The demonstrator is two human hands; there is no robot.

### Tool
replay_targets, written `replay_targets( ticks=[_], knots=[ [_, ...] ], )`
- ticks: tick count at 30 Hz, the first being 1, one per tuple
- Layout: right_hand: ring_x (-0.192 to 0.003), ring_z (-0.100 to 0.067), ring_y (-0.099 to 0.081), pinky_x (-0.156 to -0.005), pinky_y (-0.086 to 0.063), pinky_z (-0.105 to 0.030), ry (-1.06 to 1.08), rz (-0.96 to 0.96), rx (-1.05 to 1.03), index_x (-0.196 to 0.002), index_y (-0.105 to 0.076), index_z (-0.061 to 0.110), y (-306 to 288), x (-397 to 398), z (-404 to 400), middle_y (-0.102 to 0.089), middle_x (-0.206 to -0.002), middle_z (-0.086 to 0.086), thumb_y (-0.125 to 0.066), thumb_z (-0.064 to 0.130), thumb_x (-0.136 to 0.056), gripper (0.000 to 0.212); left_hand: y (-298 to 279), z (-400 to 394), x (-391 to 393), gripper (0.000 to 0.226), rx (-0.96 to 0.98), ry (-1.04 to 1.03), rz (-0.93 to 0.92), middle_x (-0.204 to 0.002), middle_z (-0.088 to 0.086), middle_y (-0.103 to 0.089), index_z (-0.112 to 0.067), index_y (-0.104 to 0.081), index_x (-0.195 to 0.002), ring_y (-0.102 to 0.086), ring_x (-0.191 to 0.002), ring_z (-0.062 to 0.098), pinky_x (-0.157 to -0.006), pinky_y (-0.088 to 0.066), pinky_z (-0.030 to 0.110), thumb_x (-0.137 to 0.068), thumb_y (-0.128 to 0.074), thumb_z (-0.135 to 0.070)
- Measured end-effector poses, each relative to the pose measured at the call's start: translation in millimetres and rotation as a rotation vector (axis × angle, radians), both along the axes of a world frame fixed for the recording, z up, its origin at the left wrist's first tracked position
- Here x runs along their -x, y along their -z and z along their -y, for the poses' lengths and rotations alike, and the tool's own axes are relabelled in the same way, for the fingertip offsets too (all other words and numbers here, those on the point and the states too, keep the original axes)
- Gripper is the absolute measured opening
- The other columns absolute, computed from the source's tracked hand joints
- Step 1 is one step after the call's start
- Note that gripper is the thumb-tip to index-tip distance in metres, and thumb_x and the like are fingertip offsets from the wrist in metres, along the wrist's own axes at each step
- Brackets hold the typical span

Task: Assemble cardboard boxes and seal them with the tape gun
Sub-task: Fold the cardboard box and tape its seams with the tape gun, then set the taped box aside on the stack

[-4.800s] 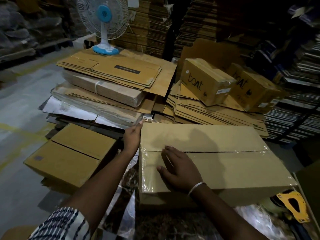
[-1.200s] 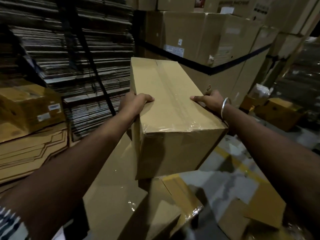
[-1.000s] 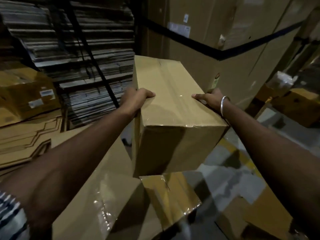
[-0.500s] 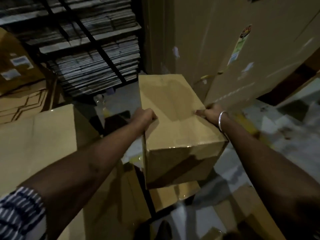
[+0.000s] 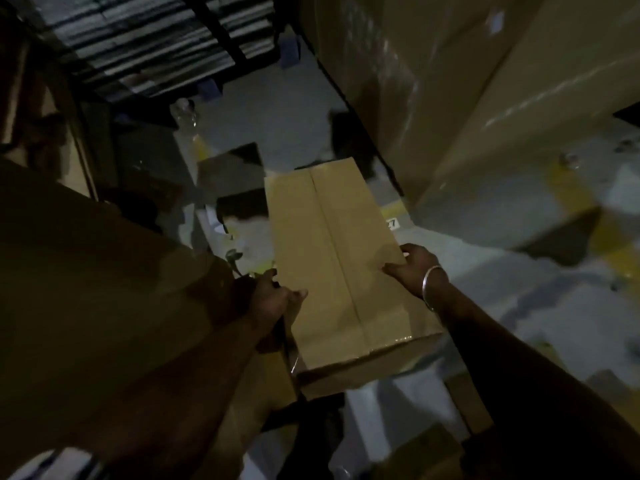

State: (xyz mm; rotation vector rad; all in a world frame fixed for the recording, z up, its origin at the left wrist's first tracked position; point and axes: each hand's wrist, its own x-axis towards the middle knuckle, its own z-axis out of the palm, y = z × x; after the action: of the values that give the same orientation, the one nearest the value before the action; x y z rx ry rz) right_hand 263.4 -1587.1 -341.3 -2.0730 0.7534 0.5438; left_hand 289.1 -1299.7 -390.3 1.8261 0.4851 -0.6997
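Dim light, head view tilted steeply down. A closed cardboard box (image 5: 339, 268) sits at centre frame, long axis running away from the viewer, held between both hands above the floor. Its top seam runs lengthwise down the middle; a glossy strip along the seam and a glint at the near edge look like clear tape (hard to be sure in this light).

Left hand (image 5: 273, 301) grips the box's left long edge, lower centre-left of the frame: thumb lies flat on the top face, the other fingers curl down the side, out of sight. Right hand (image 5: 412, 265) grips the right long edge, slightly higher in the frame: thumb on top, fingers wrapped over the edge and pressed together. A metal bangle (image 5: 433, 285) circles the right wrist.

Floor (image 5: 485, 278) is grey concrete with worn yellow paint marks at right of frame. A small white tag with dark digits (image 5: 392, 224) lies just beside the box's right edge. Large cartons (image 5: 450, 81) fill the upper right, standing close behind the held box. Stacks of flattened cardboard (image 5: 138, 39) bound with dark straps occupy the upper left. Another big brown carton (image 5: 86, 271) takes up the left side, its edge touching or just beside the left forearm; cannot tell which. More cardboard pieces lie at the bottom of the frame, blurred.
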Motion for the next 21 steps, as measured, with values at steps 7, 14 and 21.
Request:
replay_targets(
  ticks=[7,14,21],
  knots=[
    [-0.115,-0.033,-0.063,-0.099,-0.049,-0.035,0.017,-0.013,-0.044,-0.133,-0.058,0.012,119.3,19.1,-12.7,-0.068,-0.126,-0.011,-0.086,0.024,-0.076,0.064,76.9,-7.2,35.2,0.085,-0.167,0.088,0.007,-0.143,0.004,-0.054,-0.019,-0.040,-0.150,-0.047,-0.134,0.030,-0.112,-0.040,0.054,-0.077,-0.083,-0.018],
    [-0.107,-0.028,-0.068,-0.097,-0.054,-0.043,0.085,0.032,-0.027,-0.126,-0.054,0.025,169.6,39.6,-14.6,-0.071,-0.116,-0.006,-0.091,0.027,-0.065,0.071,113.0,-15.2,54.3,0.097,-0.129,-0.024,-0.027,-0.142,0.004,-0.054,-0.026,-0.032,-0.151,-0.049,-0.133,0.027,-0.110,-0.042,0.055,-0.066,-0.079,-0.024],
    [-0.095,-0.020,-0.068,-0.094,-0.054,-0.034,0.160,-0.030,-0.006,-0.119,-0.059,0.032,156.4,61.7,-16.0,-0.071,-0.103,0.005,-0.091,0.025,-0.064,0.063,94.9,-9.6,69.7,0.091,-0.176,-0.016,-0.106,-0.135,0.004,-0.058,-0.019,-0.038,-0.148,-0.053,-0.126,0.026,-0.107,-0.046,0.051,-0.072,-0.084,-0.002]
  ],
)
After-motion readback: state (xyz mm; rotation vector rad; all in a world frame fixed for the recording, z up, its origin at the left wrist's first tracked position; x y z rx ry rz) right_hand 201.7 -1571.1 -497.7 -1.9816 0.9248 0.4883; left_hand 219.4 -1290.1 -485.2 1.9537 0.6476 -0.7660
